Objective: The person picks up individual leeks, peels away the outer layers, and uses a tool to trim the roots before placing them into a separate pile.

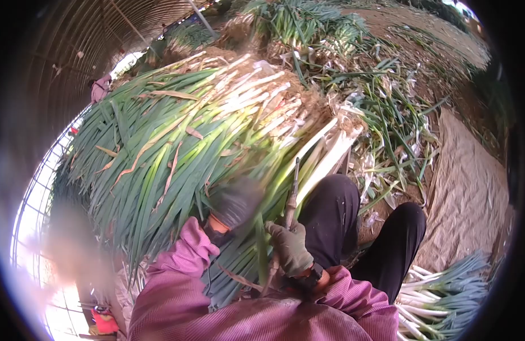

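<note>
A large heap of green onions (160,131) lies in front of me, with green leaves to the left and pale stems and roots toward the upper right. My left hand (237,203), in a dark glove, is over the leaves and smeared by motion. To its right, my right hand (291,248), in a grey-green glove, is closed around a thin tool (293,196) with a dark, narrow upper end pointing up. Several thick white stems (330,156) lie just beyond the tool, close to my knee.
Loose leaves and peelings (396,113) litter the ground at the right. A brown cloth (464,187) lies farther right. More green onions (444,298) are at the lower right, and further bundles (302,25) at the back. A pink shape stands beyond the heap at the left.
</note>
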A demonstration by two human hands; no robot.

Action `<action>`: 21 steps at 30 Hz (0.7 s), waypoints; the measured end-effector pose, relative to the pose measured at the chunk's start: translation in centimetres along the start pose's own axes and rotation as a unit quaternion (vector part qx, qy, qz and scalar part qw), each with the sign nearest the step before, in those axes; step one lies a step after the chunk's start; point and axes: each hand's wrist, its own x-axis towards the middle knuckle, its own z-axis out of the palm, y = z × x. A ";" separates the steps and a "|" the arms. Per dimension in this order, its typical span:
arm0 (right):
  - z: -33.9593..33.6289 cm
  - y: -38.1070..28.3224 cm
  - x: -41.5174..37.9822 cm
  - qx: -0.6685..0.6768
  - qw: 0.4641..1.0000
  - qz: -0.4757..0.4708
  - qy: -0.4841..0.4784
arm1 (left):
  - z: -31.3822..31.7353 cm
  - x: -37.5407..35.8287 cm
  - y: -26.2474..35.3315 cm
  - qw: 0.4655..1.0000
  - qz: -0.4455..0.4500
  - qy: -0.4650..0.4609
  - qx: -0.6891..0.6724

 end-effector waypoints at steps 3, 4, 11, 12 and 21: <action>0.7 1.3 0.3 -0.025 0.999 0.020 -0.029 | -1.1 2.4 -6.9 0.971 -0.142 0.156 0.110; 0.9 1.3 0.1 -0.015 0.998 0.033 -0.044 | -1.0 3.4 -10.6 0.963 -0.129 0.153 0.181; 1.1 2.8 1.7 -0.056 0.993 0.079 -0.065 | 0.3 8.2 -11.8 0.939 -0.152 -0.056 0.303; 1.2 3.2 1.8 -0.041 0.994 0.073 -0.067 | 1.9 8.7 -12.4 0.927 -0.178 -0.037 0.328; 0.7 4.4 1.7 -0.050 0.994 0.067 -0.070 | 4.4 9.3 -11.9 0.919 -0.189 -0.054 0.342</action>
